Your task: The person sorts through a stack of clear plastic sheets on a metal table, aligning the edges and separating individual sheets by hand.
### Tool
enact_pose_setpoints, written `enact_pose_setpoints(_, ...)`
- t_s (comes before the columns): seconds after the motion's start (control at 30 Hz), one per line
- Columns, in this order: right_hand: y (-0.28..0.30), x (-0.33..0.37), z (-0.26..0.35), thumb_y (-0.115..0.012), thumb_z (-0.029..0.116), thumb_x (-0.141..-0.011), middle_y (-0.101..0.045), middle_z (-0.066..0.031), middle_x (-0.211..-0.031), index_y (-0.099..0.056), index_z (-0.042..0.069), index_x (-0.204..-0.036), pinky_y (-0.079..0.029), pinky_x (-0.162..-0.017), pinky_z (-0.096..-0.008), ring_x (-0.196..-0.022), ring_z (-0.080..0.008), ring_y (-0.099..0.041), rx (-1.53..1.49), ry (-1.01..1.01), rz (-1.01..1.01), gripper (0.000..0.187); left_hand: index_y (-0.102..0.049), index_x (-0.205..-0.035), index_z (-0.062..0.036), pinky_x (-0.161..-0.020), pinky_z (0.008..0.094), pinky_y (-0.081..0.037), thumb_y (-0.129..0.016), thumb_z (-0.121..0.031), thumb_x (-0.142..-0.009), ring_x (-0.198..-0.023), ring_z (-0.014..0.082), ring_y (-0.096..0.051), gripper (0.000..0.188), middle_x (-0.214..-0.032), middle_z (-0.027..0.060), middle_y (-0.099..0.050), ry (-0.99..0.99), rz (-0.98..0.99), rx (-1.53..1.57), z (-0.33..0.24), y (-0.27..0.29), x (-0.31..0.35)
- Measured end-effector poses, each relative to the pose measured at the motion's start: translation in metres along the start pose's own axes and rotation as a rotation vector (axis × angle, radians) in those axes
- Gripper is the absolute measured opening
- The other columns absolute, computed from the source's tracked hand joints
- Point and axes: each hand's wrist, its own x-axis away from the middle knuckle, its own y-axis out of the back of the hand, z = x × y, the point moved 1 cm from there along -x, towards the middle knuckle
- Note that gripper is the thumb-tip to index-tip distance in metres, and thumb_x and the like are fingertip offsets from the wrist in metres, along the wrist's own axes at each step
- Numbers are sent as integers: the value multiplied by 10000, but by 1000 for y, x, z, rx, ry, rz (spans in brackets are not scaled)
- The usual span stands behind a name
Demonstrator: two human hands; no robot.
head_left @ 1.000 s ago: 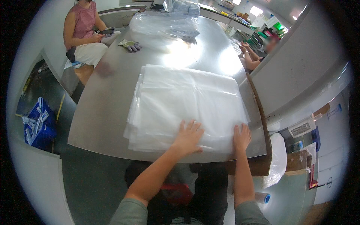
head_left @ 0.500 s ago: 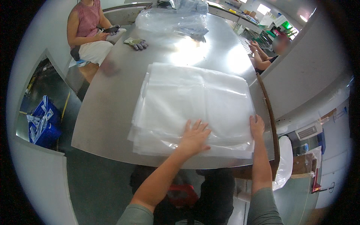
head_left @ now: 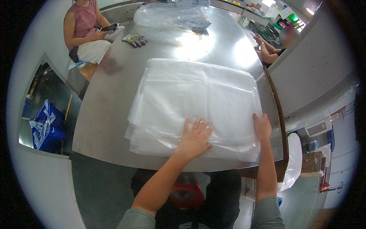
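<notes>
A stack of clear, milky plastic sheets or flat bags (head_left: 175, 95) lies on the metal table (head_left: 101, 126) in front of me. Its layers are slightly out of line at the left and near edges. My left hand (head_left: 193, 139) rests flat near the front middle of the stack, fingers spread. At the stack's right edge is my right hand (head_left: 262, 128), its fingertips touching the sheet border with thumb and fingers apart. Part of its palm side is hidden.
A heap of clear plastic (head_left: 171, 16) and a pair of work gloves (head_left: 134, 40) lie farther back on the table. One person sits at the far left, another beyond the right side. A blue bin (head_left: 49, 126) stands on the floor at left; a white bag (head_left: 292, 164) hangs at right.
The view has shifted slightly. Both hands stay on the stack, my left flat on top and my right at the edge, with little movement. The stack's far right corner looks more rounded.
</notes>
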Motion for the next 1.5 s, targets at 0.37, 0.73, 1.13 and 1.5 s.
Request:
enact_pose_setpoints(0.37, -5, -19, -11, -542, 599, -964, -705, -243, -1085, -585, 37, -1249, -498, -899, -550, -1047, -459, -658, 100, -44, 26, 631, -414, -1525, -125, -1209, 664, -130, -617, -432, -971, -1533, 337, -229, 665, -1618, 103, -342, -24, 16, -40, -9, -7, -3)
enact_pose_setpoints(0.73, 27, 6, 85, -764, 385, -870, -465, -235, -1503, -566, 64, -1396, -367, -1151, -512, -1385, -405, -448, 185, 214, 13, 647, -503, -1452, -139, -1191, 648, -176, -682, -386, -930, -1501, 325, -297, 604, -1556, 103, -425, 20, 9, -8, -15, 0, -1)
enact_pose_setpoints(1.13, -43, 85, 156, -662, 474, -910, -475, -251, -1488, -588, 61, -1350, -247, -1173, -610, -1401, -431, -400, -62, 390, 110, 607, -664, -1217, -128, -1123, 518, -305, -814, -402, -772, -1340, 298, -470, 544, -1381, 90, -568, 6, -93, 117, -7, 10, 2)
enact_pose_setpoints(1.5, -34, 61, 151, -696, 430, -899, -479, -221, -1499, -589, 81, -1366, -243, -1193, -538, -1418, -424, -378, -140, 443, 176, 592, -769, -965, -90, -971, 472, -419, -728, -427, -863, -1088, 305, -604, 355, -1052, 100, -685, 53, -182, 320, 10, 17, -24)
